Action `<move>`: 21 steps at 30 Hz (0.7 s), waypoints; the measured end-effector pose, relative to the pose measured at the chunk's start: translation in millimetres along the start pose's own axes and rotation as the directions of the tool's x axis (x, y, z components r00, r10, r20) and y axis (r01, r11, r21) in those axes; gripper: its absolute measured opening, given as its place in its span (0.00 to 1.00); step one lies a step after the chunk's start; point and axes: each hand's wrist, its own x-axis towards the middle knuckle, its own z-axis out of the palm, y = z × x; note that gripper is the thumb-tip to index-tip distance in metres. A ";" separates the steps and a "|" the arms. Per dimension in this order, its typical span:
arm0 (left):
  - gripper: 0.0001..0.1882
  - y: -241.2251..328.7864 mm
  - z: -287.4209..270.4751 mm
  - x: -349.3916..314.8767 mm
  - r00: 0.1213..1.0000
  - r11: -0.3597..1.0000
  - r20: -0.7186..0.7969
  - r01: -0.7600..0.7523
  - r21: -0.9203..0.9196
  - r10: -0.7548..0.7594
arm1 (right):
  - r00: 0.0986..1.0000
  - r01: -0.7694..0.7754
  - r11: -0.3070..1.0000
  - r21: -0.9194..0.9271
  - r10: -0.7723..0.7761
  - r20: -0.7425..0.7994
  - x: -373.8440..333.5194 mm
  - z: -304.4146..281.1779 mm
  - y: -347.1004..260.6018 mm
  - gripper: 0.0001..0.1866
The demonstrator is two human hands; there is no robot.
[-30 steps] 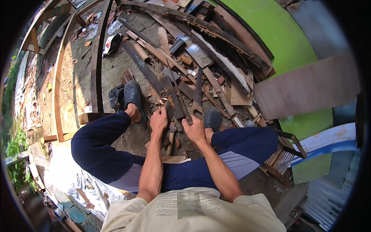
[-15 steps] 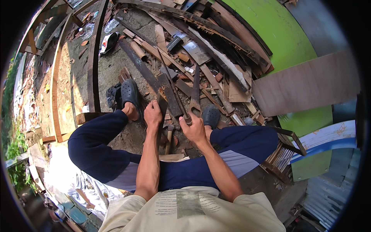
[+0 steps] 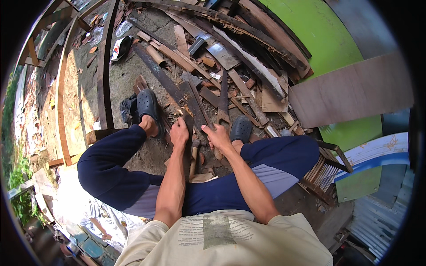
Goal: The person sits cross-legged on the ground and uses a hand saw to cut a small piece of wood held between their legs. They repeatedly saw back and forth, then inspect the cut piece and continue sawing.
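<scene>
My left hand is closed around a narrow dark wooden strip between my feet. Beside it, my right hand grips a long narrow blade with a wooden handle, whose blade points away from me along the strip. Whether blade and wood touch, I cannot tell. A hand saw lies just beyond my right hand. Below the hands, a hammer with a wooden handle rests on the ground. A wide dark plank reaches away under the work.
Scrap boards are heaped at the far right, near green panels. A wooden frame stands on the left. My dark clogs flank the work. A slatted wooden piece is by my right knee.
My right hand has shifted a little left and turned, and the blade's tip has come nearer me. The wooden handle now shows below that hand. My left hand keeps its hold on the strip.
</scene>
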 end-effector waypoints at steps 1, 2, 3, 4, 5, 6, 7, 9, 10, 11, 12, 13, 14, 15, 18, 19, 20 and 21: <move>0.36 -5.4 0.8 3.0 1.000 1.000 -0.007 0.018 -0.021 -0.019 | 0.997 0.004 0.999 0.034 -0.001 -0.076 3.5 -1.6 -1.6 0.19; 0.38 -7.6 -1.8 4.1 0.998 0.998 -0.002 0.059 -0.017 -0.059 | 0.988 0.012 0.998 0.064 -0.002 -0.152 9.1 -5.8 -3.6 0.19; 0.37 -7.5 -3.3 8.0 0.998 0.998 0.012 0.064 -0.016 -0.064 | 0.974 0.022 0.995 0.093 0.000 -0.225 15.7 -11.0 -6.5 0.20; 0.37 -6.4 -4.5 13.1 0.997 0.997 0.024 0.071 -0.015 -0.070 | 0.967 0.006 0.999 0.054 0.008 -0.253 24.5 -19.6 -10.2 0.19; 0.37 -7.7 -5.0 15.3 0.996 0.997 0.042 0.080 -0.005 -0.080 | 0.959 -0.021 1.000 0.021 0.026 -0.284 32.3 -28.6 -9.6 0.19; 0.38 -8.3 -3.7 18.4 0.995 0.997 0.069 0.068 -0.033 -0.066 | 0.945 -0.072 0.996 -0.043 0.055 -0.322 43.6 -33.6 -7.9 0.20; 0.38 -11.1 -2.5 17.9 0.994 0.997 0.082 0.072 -0.031 -0.070 | 0.946 -0.100 0.992 -0.080 0.069 -0.318 52.8 -32.6 -2.6 0.20; 0.38 -18.4 3.8 25.1 0.992 0.997 0.103 0.076 -0.033 -0.072 | 0.947 -0.144 0.977 -0.158 0.090 -0.309 73.9 -29.0 9.8 0.20; 0.39 -23.0 6.8 29.0 0.988 0.994 0.119 0.101 -0.033 -0.096 | 0.944 -0.183 0.961 -0.208 0.112 -0.311 81.7 -24.5 16.0 0.22; 0.40 -21.8 9.8 28.0 0.988 0.993 0.114 0.112 -0.041 -0.107 | 0.935 -0.129 0.926 -0.355 -0.006 -0.354 93.3 -23.1 31.0 0.23; 0.41 -18.5 13.0 24.4 0.987 0.991 0.110 0.122 -0.047 -0.117 | 0.918 -0.083 0.864 -0.496 -0.128 -0.376 104.2 -21.0 46.3 0.24; 0.42 -14.6 15.1 22.8 0.986 0.990 0.106 0.132 -0.053 -0.126 | 0.892 -0.046 0.778 -0.626 -0.250 -0.377 114.6 -21.3 61.0 0.25; 0.42 -21.5 15.3 27.9 0.982 0.986 0.109 0.163 -0.046 -0.157 | 0.910 -0.039 0.806 -0.590 -0.215 -0.354 116.8 -14.7 59.8 0.27; 0.43 -20.9 13.9 28.0 0.977 0.982 0.124 0.183 -0.050 -0.176 | 0.924 -0.039 0.833 -0.552 -0.180 -0.338 116.9 -12.3 55.0 0.28; 0.46 -18.8 12.9 31.4 0.962 0.974 0.176 0.222 -0.050 -0.211 | 0.951 -0.026 0.830 -0.558 -0.150 -0.269 131.4 -12.6 58.7 0.32; 0.47 -18.4 13.5 34.5 0.958 0.970 0.176 0.239 -0.044 -0.228 | 0.958 -0.018 0.815 -0.579 -0.152 -0.244 137.5 -15.7 63.1 0.33; 0.47 -20.2 14.5 36.5 0.952 0.965 0.177 0.259 -0.037 -0.249 | 0.958 0.002 0.768 -0.640 -0.184 -0.218 140.5 -18.0 69.6 0.36; 0.48 -22.4 14.9 38.6 0.947 0.960 0.177 0.278 -0.029 -0.269 | 0.963 0.006 0.783 -0.622 -0.172 -0.207 142.8 -18.8 76.9 0.37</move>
